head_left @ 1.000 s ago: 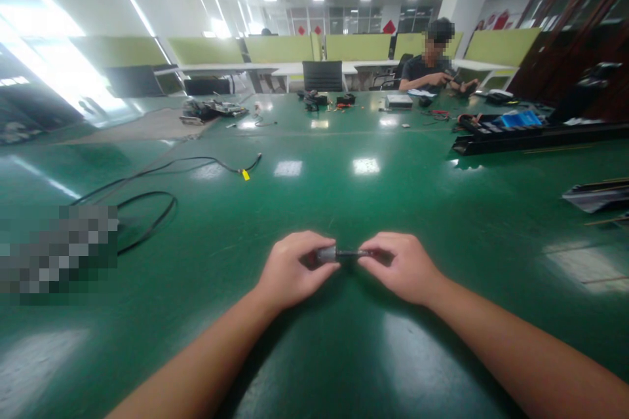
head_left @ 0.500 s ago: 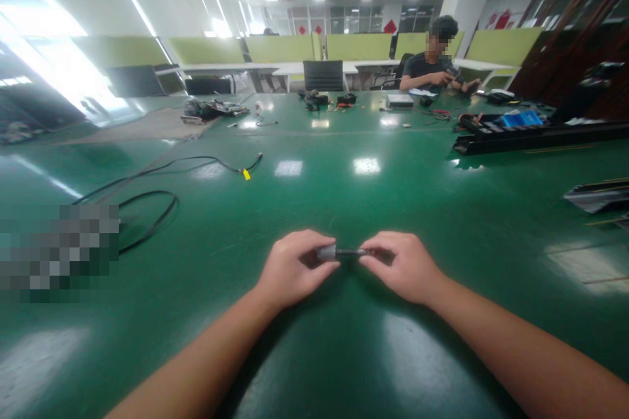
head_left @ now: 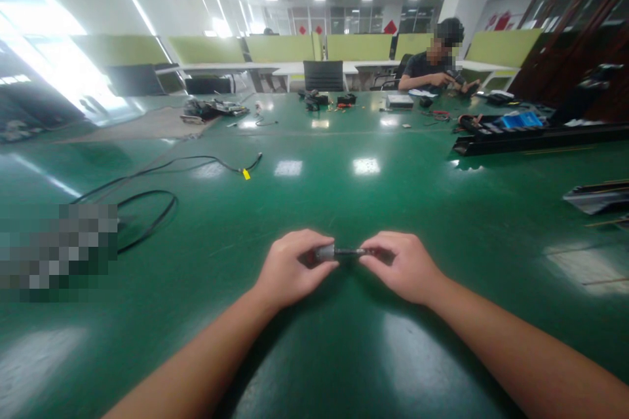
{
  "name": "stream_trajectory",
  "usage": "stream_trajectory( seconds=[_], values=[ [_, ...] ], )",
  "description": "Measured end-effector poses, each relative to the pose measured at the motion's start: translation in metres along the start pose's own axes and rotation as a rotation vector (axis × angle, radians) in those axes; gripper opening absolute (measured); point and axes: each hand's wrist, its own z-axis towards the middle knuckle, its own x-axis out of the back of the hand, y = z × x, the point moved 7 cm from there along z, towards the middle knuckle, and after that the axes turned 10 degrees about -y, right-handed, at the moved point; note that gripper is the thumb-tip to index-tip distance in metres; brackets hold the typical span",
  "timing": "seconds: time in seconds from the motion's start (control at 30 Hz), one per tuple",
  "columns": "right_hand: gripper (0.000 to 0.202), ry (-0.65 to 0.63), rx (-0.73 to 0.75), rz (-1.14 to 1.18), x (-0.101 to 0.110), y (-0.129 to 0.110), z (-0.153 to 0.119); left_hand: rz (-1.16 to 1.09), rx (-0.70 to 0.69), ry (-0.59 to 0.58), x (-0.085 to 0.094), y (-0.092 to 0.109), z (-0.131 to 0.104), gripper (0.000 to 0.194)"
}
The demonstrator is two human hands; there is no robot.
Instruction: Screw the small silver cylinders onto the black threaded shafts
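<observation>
Low over the table in front of me, my left hand (head_left: 295,266) grips a short grey cylinder (head_left: 325,253) between thumb and fingers. A thin dark rod (head_left: 348,251) runs from the cylinder across to my right hand (head_left: 399,265), which pinches its other end. The rod lies level between the two hands. Something reddish shows dimly inside the curl of my right fingers, too blurred to name. Whether cylinder and rod are one piece, I cannot tell.
The glossy green table (head_left: 314,209) stretches ahead. A black cable (head_left: 201,158) with a yellow tag (head_left: 246,174) lies left. Far right rests a long black channel (head_left: 535,137) near blue parts (head_left: 521,119). Across the table a co-worker (head_left: 432,72) handles a dark item.
The co-worker's head has shifted slightly to the right. My hands and the piece between them are almost still; the left hand has drifted a touch left.
</observation>
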Motion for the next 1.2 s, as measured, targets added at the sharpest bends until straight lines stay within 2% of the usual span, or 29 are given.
stream_trajectory(
  seconds=[1.2],
  values=[
    [0.009,0.008,-0.004,-0.011,0.0017,0.0000,0.0002,-0.040,-0.020,0.030,0.0040,0.0001,-0.0010,0.024]
  ],
)
